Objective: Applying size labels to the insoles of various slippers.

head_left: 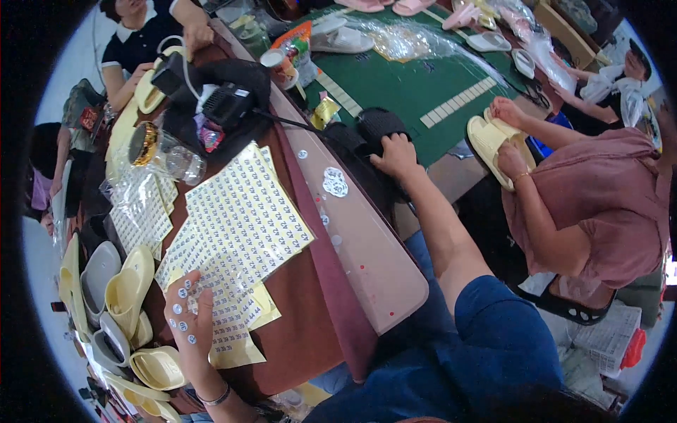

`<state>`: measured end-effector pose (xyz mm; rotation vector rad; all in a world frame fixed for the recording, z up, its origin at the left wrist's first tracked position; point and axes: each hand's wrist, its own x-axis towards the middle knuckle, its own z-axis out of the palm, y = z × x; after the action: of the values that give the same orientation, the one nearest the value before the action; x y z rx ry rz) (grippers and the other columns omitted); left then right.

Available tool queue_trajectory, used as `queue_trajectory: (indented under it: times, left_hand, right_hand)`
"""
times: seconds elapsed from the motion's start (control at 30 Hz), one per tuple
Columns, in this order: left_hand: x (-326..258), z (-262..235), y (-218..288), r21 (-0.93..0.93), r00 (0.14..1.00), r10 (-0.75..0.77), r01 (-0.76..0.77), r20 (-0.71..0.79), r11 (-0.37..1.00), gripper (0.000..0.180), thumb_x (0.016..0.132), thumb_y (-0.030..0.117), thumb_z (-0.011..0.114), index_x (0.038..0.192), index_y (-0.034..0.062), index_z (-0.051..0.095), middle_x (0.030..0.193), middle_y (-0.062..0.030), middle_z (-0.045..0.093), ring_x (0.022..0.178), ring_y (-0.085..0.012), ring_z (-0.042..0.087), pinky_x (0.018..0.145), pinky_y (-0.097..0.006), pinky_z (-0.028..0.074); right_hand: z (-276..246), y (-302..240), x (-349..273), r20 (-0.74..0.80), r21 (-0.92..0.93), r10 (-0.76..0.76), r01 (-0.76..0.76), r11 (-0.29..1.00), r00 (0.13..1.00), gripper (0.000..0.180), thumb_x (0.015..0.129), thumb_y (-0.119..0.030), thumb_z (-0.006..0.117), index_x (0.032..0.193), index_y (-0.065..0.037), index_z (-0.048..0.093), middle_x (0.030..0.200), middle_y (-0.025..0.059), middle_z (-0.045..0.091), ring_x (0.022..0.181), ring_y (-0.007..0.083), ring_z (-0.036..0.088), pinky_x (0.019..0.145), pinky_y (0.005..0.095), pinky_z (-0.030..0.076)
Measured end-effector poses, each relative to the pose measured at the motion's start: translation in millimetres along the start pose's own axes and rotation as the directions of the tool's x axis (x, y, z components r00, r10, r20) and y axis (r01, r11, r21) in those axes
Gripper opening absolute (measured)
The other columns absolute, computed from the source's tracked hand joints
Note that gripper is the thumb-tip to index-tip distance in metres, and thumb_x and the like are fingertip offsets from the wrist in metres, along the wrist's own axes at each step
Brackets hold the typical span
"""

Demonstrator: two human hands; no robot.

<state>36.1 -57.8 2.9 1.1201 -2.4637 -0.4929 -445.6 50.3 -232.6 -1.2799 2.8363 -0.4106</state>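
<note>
With the left hand (189, 317) spread flat on the sticker sheets (236, 225) at lower left, stickers on its fingertips, and the right hand (396, 156) clamped on the black slipper (377, 127) at upper centre, each sticker should be pressed down squarely.

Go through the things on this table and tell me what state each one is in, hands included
Left hand: flat on the yellow sticker sheets, round white stickers stuck on its back.
Right hand: gripping a black foam slipper.
Clear plastic bottle with gold cap: lying on its side, capped.
Pale yellow slippers: piled at the table's left edge.
</note>
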Motion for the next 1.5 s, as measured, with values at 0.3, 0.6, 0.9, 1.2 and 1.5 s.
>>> queue_trajectory:
  times: [0.3,0.6,0.9,1.2,1.5]
  left_hand:
    - [-3.2,0.7,-0.7,-0.055,0.987,0.152,-0.155,-0.054,0.986,0.029,0.086,0.006,0.072,0.113,-0.0023,0.067,0.103,-0.0183,0.068,0.092,-0.0323,0.067,0.083,-0.039,0.053]
    - [0.4,8.5,5.0,-0.084,0.969,0.225,-0.233,-0.101,0.969,0.028,0.085,0.005,0.073,0.112,-0.0013,0.068,0.099,-0.0177,0.067,0.088,-0.0329,0.066,0.079,-0.04,0.053]
    - [-7.6,0.7,15.3,-0.074,0.948,0.268,-0.283,-0.17,0.956,0.025,0.089,0.006,0.07,0.112,-0.0026,0.068,0.105,-0.0187,0.068,0.098,-0.035,0.066,0.089,-0.04,0.052]
    - [-3.6,-6.7,3.9,-0.296,0.952,0.136,-0.219,-0.275,0.93,0.028,0.099,0.018,0.065,0.12,-0.0001,0.067,0.11,-0.0178,0.073,0.103,-0.0255,0.07,0.09,-0.036,0.054]
    - [0.4,-4.5,-4.1,-0.619,0.984,0.041,-0.141,-0.173,0.773,0.055,0.102,0.038,0.059,0.14,-0.0018,0.054,0.121,-0.0143,0.068,0.114,-0.0194,0.062,0.1,-0.035,0.048]
  right_hand:
    - [16.8,-21.7,-0.9,0.048,-0.038,0.017,-0.015,0.999,0.999,0.049,0.082,-0.046,0.069,0.106,-0.004,0.071,0.118,0.0179,0.065,0.117,0.036,0.057,0.09,0.0524,0.05]
    - [-43.6,4.8,7.3,-0.07,-0.118,0.041,-0.049,0.992,0.997,0.034,0.09,-0.038,0.059,0.093,-0.007,0.074,0.102,0.014,0.072,0.102,0.0313,0.068,0.087,0.0524,0.05]
    - [-257.0,-21.9,-43.1,-0.674,-0.085,-0.104,0.063,0.994,0.731,0.042,0.089,-0.039,0.063,0.068,-0.004,0.067,0.073,0.0199,0.068,0.07,0.038,0.068,0.067,0.0501,0.054]
    - [-287.5,-166.6,-177.0,-0.606,0.112,-0.356,0.519,0.848,0.712,0.049,0.084,-0.036,0.075,0.059,0.001,0.057,0.061,0.0207,0.059,0.061,0.0408,0.062,0.058,0.0491,0.047]
    - [-258.0,-223.3,-210.8,-0.18,0.244,-0.57,0.598,0.764,0.802,0.032,0.092,-0.029,0.069,0.082,0.002,0.066,0.077,0.0213,0.066,0.069,0.0387,0.066,0.062,0.0447,0.051]
